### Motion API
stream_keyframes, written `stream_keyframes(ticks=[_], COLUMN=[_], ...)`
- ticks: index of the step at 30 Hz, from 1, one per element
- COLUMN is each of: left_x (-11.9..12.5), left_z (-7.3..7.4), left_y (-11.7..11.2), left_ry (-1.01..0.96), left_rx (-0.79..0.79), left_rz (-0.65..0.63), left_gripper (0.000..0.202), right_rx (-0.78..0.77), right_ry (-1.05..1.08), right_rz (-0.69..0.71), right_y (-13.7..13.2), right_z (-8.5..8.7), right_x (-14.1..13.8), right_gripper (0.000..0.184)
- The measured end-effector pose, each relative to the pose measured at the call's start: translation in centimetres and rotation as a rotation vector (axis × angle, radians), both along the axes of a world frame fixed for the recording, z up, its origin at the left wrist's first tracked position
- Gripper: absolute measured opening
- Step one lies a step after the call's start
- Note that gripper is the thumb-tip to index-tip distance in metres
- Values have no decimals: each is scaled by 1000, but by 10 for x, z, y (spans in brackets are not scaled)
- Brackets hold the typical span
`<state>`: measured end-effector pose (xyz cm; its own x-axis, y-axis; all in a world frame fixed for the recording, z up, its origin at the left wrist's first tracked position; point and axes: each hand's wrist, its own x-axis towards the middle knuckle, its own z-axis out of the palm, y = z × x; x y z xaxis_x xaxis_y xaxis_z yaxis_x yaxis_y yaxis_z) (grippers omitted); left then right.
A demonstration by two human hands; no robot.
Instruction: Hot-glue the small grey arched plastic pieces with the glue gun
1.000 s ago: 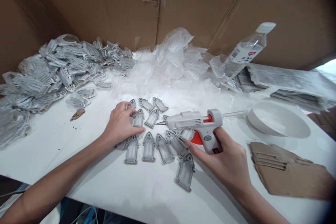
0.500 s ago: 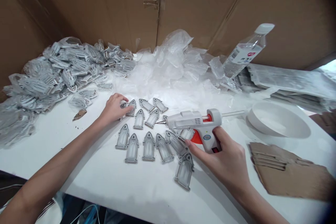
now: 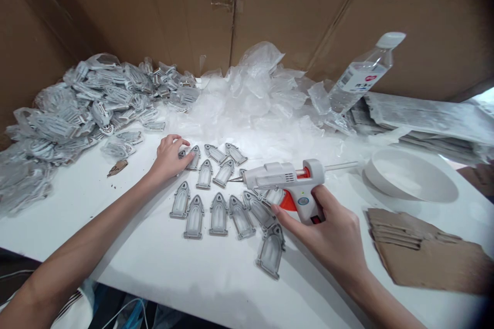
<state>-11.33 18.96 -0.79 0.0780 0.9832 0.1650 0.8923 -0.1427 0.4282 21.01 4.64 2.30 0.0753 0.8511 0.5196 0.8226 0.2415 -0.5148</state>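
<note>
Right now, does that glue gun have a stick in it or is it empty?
Loaded: a clear stick pokes out the back of the glue gun held in the right hand.

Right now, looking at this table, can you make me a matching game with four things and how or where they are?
Things:
1. hot glue gun
2. plastic bottle
3. bagged gray pieces
4. large torn cardboard piece

Clues:
A. topped with a white cap
B. brown, lying flat at the right
C. heaped up at the left
D. held in the right hand

Pairs: 1-D, 2-A, 3-C, 4-B
</note>
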Motion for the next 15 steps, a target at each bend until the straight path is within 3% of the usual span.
stream_keyframes(ticks=[7,15], left_x=[5,3], left_z=[0,-1], left_y=[1,0], left_ry=[0,3], left_rx=[-17,-11], left_rz=[-19,-7], left_gripper=[46,41], right_rx=[75,-18], right_ry=[-33,-14], right_rz=[35,9], right_y=[1,-1], right_z=[-1,4], right_x=[1,-1], right_gripper=[39,40])
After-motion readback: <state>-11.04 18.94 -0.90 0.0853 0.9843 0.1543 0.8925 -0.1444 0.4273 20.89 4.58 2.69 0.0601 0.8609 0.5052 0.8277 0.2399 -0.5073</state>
